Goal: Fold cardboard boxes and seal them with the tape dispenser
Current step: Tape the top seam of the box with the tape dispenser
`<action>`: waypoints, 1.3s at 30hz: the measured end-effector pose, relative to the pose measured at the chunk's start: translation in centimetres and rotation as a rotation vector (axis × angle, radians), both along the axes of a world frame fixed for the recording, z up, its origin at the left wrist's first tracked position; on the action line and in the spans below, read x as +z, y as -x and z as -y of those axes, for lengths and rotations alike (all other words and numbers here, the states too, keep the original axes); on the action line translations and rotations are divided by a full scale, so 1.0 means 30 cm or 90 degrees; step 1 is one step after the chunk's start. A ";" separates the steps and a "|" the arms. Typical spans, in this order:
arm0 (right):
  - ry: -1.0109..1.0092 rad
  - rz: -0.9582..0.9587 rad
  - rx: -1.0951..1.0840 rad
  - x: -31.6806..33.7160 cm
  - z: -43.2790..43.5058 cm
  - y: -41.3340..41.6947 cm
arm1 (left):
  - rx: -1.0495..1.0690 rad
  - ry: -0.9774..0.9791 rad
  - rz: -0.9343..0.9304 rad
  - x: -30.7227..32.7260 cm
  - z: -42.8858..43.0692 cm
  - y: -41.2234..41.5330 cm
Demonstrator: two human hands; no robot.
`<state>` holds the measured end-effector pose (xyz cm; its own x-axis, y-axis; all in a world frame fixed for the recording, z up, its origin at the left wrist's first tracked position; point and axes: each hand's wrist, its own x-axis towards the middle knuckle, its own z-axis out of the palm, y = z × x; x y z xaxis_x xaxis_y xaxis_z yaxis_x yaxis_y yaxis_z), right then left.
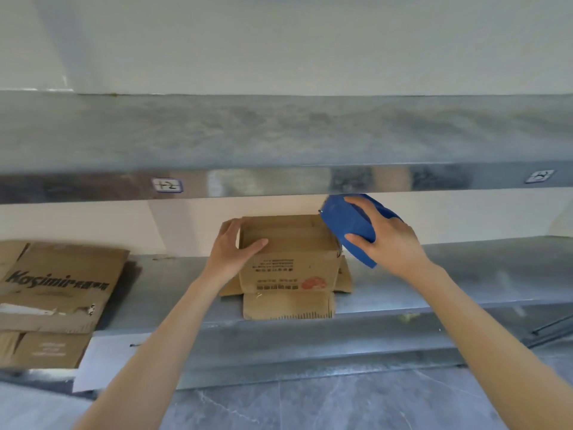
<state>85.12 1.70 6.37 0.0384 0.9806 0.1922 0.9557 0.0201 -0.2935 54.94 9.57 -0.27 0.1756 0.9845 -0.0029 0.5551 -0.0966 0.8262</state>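
Through my head camera, the small brown cardboard box [288,256] stands on the grey metal shelf [434,274]. Its print is upside down and its lower flaps are splayed outward. My left hand [231,249] grips its upper left corner, thumb curled onto the front face. My right hand [387,240] has fingers and thumb wrapped round the blue plastic tape dispenser [347,225], at the box's upper right corner. Flattened brown cartons [55,287] lie well apart, leftward.

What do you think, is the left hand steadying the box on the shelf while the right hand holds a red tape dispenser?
No: the head view shows a blue tape dispenser, not red, in the right hand. The left hand does steady the box on the shelf.
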 end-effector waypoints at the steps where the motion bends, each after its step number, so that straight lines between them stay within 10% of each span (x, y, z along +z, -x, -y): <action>1: 0.010 -0.013 -0.005 -0.014 -0.004 -0.023 | 0.008 -0.004 -0.005 -0.005 0.001 -0.007; 39: -0.015 -0.193 -0.035 -0.191 -0.032 0.567 | -0.017 0.053 0.084 -0.074 0.017 0.631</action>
